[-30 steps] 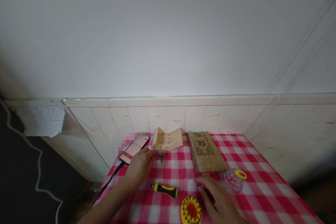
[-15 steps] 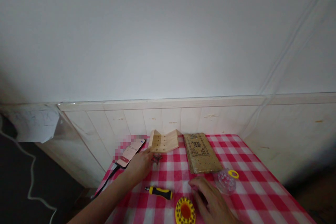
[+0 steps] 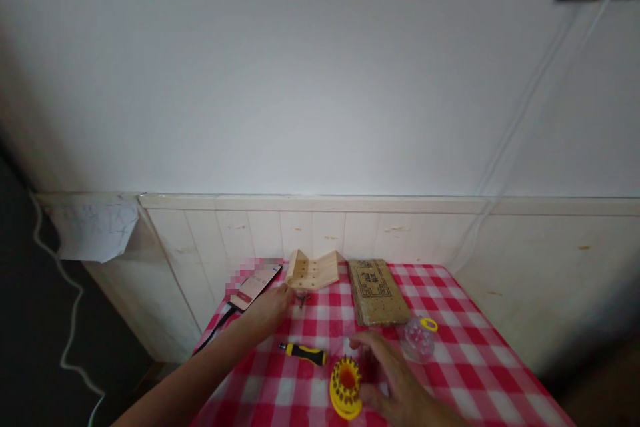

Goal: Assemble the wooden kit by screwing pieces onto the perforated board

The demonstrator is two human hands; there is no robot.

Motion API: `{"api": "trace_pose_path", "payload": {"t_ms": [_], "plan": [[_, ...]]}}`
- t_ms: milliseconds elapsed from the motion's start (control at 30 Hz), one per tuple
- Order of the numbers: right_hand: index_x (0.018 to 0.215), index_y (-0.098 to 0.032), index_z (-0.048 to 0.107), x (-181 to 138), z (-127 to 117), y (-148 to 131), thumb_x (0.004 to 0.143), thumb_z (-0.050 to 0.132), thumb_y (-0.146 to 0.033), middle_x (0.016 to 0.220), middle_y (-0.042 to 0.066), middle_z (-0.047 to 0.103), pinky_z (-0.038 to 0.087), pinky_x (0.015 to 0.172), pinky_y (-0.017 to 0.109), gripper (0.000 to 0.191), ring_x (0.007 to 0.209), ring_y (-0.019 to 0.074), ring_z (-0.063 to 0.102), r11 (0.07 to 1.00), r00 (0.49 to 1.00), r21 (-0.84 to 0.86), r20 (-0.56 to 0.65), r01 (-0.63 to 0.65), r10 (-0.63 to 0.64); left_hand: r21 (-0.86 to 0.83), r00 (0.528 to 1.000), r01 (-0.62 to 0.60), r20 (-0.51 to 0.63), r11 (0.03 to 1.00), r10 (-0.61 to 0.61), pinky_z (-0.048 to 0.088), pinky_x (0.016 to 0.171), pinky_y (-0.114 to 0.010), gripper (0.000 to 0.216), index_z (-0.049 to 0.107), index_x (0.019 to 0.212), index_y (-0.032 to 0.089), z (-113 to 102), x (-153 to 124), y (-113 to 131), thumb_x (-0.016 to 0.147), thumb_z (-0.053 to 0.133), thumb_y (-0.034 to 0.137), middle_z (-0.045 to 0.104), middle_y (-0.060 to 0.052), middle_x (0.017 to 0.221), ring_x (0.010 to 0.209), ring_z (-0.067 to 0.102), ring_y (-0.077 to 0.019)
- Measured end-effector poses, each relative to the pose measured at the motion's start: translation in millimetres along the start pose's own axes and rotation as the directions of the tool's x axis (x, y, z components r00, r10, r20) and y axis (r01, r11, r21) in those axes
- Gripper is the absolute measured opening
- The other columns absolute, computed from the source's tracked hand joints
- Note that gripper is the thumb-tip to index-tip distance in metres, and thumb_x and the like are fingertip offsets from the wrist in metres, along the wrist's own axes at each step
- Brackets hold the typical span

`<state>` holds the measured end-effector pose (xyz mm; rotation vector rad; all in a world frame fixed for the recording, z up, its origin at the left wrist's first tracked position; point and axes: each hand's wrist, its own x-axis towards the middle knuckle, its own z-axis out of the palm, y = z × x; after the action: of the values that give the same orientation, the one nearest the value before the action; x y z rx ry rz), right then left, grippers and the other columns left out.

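Note:
My left hand (image 3: 267,309) reaches across the red-checked table (image 3: 450,360) toward a small heap of dark screws (image 3: 301,297) in front of a wooden block with holes (image 3: 313,270); its fingertips are at the screws and I cannot see whether they grip any. My right hand (image 3: 395,380) rests low on the cloth with fingers spread, touching a round yellow and orange bit holder (image 3: 345,387), which stands tilted on its edge. A yellow-handled screwdriver (image 3: 303,353) lies between the two hands.
A phone (image 3: 253,285) with a cable lies at the table's far left. A patterned brown board (image 3: 377,291) lies at the back middle. A clear round container with a yellow ring (image 3: 419,339) sits beside my right hand. A white panelled wall stands behind the table.
The view has tipped upward. My right hand has moved left onto the yellow bit holder, which has tilted up from lying flat. My left hand has stayed at the screws.

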<state>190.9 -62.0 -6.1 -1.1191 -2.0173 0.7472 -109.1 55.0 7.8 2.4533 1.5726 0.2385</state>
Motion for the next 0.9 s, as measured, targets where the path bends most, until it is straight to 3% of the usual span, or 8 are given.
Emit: {"api": "trace_pose_path", "payload": {"t_ms": [100, 200, 333, 433, 567, 700, 800, 900], "plan": [[0.130, -0.023, 0.060, 5, 1, -11, 0.066, 0.086, -0.037, 0.125, 0.013, 0.069, 0.054, 0.095, 0.042, 0.071, 0.112, 0.0326, 0.066, 0.995, 0.990, -0.013, 0.099, -0.102, 0.102, -0.093, 0.990, 0.049, -0.127, 0.995, -0.060, 0.047, 0.083, -0.032, 0.021, 0.062, 0.087, 0.016, -10, -17, 7, 0.087, 0.044, 0.007, 0.067, -0.011, 0.095, 0.090, 0.065, -0.0229], [0.113, -0.023, 0.068, 12, 3, -25, 0.062, 0.086, -0.025, 0.113, 0.007, 0.072, 0.054, 0.087, 0.036, 0.054, 0.102, 0.0286, 0.068, 0.987, 0.976, -0.042, 0.144, -0.157, 0.162, -0.226, 0.972, 0.060, -0.210, 0.972, -0.109, 0.044, 0.070, -0.028, 0.016, 0.057, 0.080, 0.018, -12, -47, 19, 0.086, 0.044, 0.012, 0.063, -0.006, 0.082, 0.077, 0.061, -0.0195], [0.096, -0.018, 0.072, 19, 4, -36, 0.068, 0.083, -0.025, 0.094, 0.004, 0.073, 0.051, 0.074, 0.031, 0.031, 0.086, 0.0240, 0.067, 0.976, 0.961, -0.043, 0.168, -0.213, 0.218, -0.449, 0.975, 0.043, -0.176, 0.893, -0.135, 0.037, 0.054, -0.022, 0.010, 0.054, 0.077, 0.020, 2, -89, 38, 0.082, 0.045, 0.019, 0.055, 0.002, 0.065, 0.060, 0.053, -0.0140], [0.100, -0.017, 0.073, 32, 11, -35, 0.071, 0.081, -0.027, 0.097, 0.006, 0.073, 0.050, 0.078, 0.032, 0.032, 0.088, 0.0242, 0.066, 0.982, 0.981, -0.050, 0.060, -0.184, 0.187, -0.847, 0.973, 0.071, -0.058, 0.526, -0.224, 0.033, 0.050, -0.022, 0.007, 0.051, 0.070, 0.021, 23, -110, 51, 0.072, 0.056, 0.025, 0.051, 0.005, 0.059, 0.052, 0.046, -0.0110], [0.090, -0.016, 0.071, 60, 26, -22, 0.072, 0.079, -0.024, 0.086, 0.005, 0.071, 0.049, 0.073, 0.033, 0.021, 0.082, 0.0233, 0.063, 0.980, 0.985, -0.128, -0.100, -0.155, 0.143, -0.969, 0.980, 0.140, 0.107, 0.206, -0.165, 0.028, 0.039, -0.022, 0.020, 0.043, 0.065, 0.025, 60, -118, 61, 0.061, 0.062, 0.030, 0.043, 0.010, 0.041, 0.035, 0.039, -0.0098], [0.089, -0.015, 0.069, 80, 37, -6, 0.074, 0.078, -0.025, 0.082, 0.005, 0.070, 0.050, 0.072, 0.035, 0.020, 0.079, 0.0242, 0.063, 0.976, 0.980, -0.141, -0.134, -0.163, 0.144, -0.993, 0.992, 0.083, 0.075, 0.080, -0.105, 0.032, 0.044, -0.021, 0.027, 0.046, 0.060, 0.022, 75, -111, 68, 0.056, 0.073, 0.024, 0.053, 0.007, 0.047, 0.041, 0.047, -0.0089], [0.100, -0.016, 0.068, 77, 40, -1, 0.073, 0.080, -0.027, 0.091, 0.007, 0.071, 0.052, 0.077, 0.039, 0.032, 0.085, 0.0268, 0.066, 0.976, 0.977, -0.133, -0.147, -0.171, 0.151, -0.997, 0.995, 0.080, 0.080, -0.009, -0.060, 0.037, 0.051, -0.022, 0.034, 0.053, 0.064, 0.019, 63, -103, 78, 0.056, 0.084, 0.032, 0.059, 0.004, 0.054, 0.046, 0.050, -0.0095], [0.119, -0.017, 0.060, 60, 43, -6, 0.078, 0.076, -0.027, 0.109, 0.012, 0.068, 0.054, 0.085, 0.044, 0.045, 0.099, 0.0296, 0.065, 0.976, 0.945, -0.166, -0.316, -0.140, 0.082, -0.995, 0.993, 0.093, 0.094, -0.026, -0.065, 0.040, 0.055, -0.025, 0.041, 0.061, 0.073, 0.017, 51, -96, 93, 0.061, 0.085, 0.049, 0.060, 0.002, 0.057, 0.050, 0.053, -0.0119]]}}
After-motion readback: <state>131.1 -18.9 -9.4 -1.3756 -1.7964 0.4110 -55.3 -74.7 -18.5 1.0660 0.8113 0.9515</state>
